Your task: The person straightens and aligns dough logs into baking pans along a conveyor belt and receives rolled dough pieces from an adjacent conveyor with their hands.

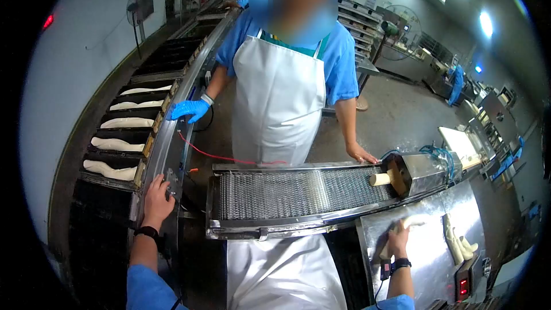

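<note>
My left hand rests on the metal rail of the long conveyor, its fingers apart beside a small control box. Left of it, strips of pale dough lie in dark baking trays. My right hand is over the steel table, its fingers closed around a strip of dough whose end sticks out past the fingertips. To the right of that hand, several more dough pieces lie together on the table.
A mesh belt runs crosswise ahead, with a dough roll at the outlet of a metal housing. A co-worker in a white apron stands behind it, one blue-gloved hand on the rail. A red digital display glows beside the table.
</note>
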The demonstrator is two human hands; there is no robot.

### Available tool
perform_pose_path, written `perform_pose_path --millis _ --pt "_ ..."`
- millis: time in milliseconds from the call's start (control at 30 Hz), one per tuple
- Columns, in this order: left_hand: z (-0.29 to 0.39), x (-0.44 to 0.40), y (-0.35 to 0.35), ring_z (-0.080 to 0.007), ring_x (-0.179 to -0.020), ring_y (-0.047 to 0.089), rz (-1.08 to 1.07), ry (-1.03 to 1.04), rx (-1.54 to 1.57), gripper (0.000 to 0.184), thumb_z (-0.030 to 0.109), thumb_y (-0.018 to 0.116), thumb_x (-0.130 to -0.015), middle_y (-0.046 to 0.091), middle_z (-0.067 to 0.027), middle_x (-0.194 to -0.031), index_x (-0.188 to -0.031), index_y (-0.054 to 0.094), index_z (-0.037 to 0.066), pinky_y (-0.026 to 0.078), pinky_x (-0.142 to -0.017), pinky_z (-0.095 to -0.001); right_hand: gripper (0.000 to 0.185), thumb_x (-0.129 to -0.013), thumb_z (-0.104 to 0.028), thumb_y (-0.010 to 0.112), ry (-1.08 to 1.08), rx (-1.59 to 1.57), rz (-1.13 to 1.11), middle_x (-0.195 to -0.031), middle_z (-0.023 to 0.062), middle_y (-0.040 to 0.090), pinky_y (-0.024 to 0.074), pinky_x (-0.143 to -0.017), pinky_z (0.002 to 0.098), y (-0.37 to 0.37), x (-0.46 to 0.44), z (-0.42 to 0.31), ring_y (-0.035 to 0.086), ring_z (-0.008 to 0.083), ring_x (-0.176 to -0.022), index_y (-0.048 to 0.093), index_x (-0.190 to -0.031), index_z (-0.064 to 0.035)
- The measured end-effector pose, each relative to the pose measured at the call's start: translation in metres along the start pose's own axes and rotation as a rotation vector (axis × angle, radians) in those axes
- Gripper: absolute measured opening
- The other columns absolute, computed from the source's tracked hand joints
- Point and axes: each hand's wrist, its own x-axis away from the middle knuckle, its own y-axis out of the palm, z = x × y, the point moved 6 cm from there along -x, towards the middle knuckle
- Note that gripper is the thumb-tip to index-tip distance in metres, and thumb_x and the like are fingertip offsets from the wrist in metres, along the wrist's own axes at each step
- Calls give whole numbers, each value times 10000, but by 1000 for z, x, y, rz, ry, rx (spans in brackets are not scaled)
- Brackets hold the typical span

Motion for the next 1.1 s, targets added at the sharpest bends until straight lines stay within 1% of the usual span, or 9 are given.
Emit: perform_pose_path --millis 133,367,500,633,733,767,833,967,1100 --pt "-7 5 6 -344 -1318 405 -12 -12 13 379 73 644 -749 461 -193 -1384 -1119 622 -8 359 -1087 -423 697 -755 -62 658 -244 -20 -63 -1323 252 458 397 -1048 411 0 26 -52 471 410 -1204 434 -1413 -123" --pt "-4 1 3 -340 -1333 387 8 -4 1 377 82 643 -751 450 -189 -1396 -1118 622 -5 347 -1097 -417 810 -738 -121 668 -176 218 -7 -1093 225 528 455 -889 461 -22 41 -43 533 401 -996 330 -1474 -166" --pt "-5 2 4 -305 -1360 359 -5 -23 24 405 91 642 -756 425 -164 -1430 -1151 608 7 334 -1110 -404 680 -710 -142 684 27 162 23 -1052 259 585 492 -841 441 -29 52 -9 593 408 -962 428 -1318 24" --pt "-2 2 0 -299 -1364 352 -38 -52 25 412 94 646 -760 424 -155 -1431 -1161 602 10 332 -1111 -402 473 -707 -133 671 80 239 -68 -884 189 629 519 -726 411 -26 63 14 637 342 -814 524 -1104 80" --pt "-1 6 4 -301 -1359 357 -25 -22 28 415 93 648 -760 428 -154 -1426 -1164 603 11 336 -1109 -402 201 -745 -120 605 240 -417 -164 -732 62 607 474 -524 322 -18 63 19 589 201 -583 589 -868 38" --pt "-5 4 7 -303 -1354 364 -8 -15 20 417 92 648 -758 434 -157 -1421 -1165 604 11 337 -1108 -402 242 -795 -208 602 271 -816 -319 -726 64 601 465 -513 308 -27 84 -7 574 206 -558 579 -884 16" --pt "-6 5 12 -305 -1350 371 5 2 20 420 90 648 -756 439 -159 -1415 -1166 605 10 339 -1107 -402 317 -833 -317 598 597 -1088 -166 -702 60 582 474 -493 301 3 75 52 568 202 -545 571 -902 -9" --pt "-4 1 9 -310 -1349 371 21 4 17 406 88 647 -756 437 -169 -1414 -1153 616 9 343 -1104 -407 448 -869 -515 564 674 -1431 -480 -695 68 584 493 -492 335 14 76 26 563 196 -551 571 -926 -71" --pt "1 5 5 -314 -1347 372 -16 -7 21 397 100 642 -763 443 -163 -1412 -1148 620 7 350 -1098 -412 504 -861 -585 547 712 -1307 -431 -682 61 578 480 -471 313 14 74 30 564 181 -552 570 -937 -87"
